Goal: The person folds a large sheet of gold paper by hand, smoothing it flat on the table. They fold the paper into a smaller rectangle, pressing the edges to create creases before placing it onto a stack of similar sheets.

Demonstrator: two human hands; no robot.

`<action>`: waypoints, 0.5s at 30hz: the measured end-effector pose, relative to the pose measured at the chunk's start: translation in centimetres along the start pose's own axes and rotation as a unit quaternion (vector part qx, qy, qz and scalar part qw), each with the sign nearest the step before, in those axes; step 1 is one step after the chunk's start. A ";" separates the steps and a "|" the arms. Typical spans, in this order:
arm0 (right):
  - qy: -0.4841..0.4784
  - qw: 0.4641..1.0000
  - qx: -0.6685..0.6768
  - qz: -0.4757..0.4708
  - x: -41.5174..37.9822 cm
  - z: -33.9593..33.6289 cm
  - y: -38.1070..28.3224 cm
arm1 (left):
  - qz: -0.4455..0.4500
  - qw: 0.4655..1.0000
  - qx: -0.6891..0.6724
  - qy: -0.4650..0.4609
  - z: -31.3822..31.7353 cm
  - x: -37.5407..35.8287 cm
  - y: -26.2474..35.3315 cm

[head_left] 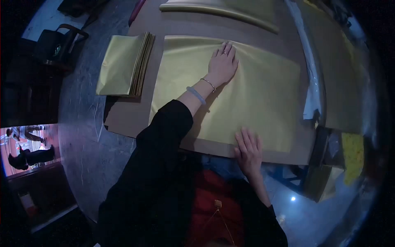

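Observation:
A large gold sheet (259, 94) lies spread over a brown board (135, 111), with creases fanning from its far edge. My left hand (223, 64) rests flat near that far edge, its fingers stretched out and a ring on one of them. At the near edge, my right hand (249, 152) touches the sheet with its fingertips; the fingers are extended and slightly blurred. Neither hand grips anything. To the left sits a stack of folded gold sheets (121, 66), their layered edges facing right.
More gold material (222, 12) lies folded or rolled along the board's far side. A whitish plastic strip (306, 61) runs down the right. Yellow material (352, 158) hangs at lower right. A dark chair (57, 45) stands on the floor at left. People (31, 158) appear at far left.

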State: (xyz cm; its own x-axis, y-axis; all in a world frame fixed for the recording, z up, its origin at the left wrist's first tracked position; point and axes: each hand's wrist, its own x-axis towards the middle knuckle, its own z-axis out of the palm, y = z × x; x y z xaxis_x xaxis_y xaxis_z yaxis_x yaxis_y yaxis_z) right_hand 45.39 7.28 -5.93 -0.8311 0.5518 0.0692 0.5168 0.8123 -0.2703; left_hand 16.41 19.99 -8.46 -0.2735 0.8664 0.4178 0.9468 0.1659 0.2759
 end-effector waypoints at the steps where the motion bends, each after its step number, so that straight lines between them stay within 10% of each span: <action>1: 0.001 1.000 0.005 -0.002 0.0 0.0 0.0 | -0.009 1.000 -0.003 -0.002 0.1 -0.1 0.0; 15: -0.022 1.000 -0.015 -0.001 -0.1 -0.2 -0.2 | -0.049 0.996 -0.005 -0.078 -0.3 0.2 -1.2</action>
State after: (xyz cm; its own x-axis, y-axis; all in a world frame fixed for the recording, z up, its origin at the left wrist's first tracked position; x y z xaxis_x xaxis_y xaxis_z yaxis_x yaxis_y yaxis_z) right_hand 45.38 7.09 -5.66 -0.8405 0.5412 0.0266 0.5201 0.8195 -0.2406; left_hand 15.14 19.80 -8.43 -0.3339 0.9093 0.2482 0.9148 0.2492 0.3178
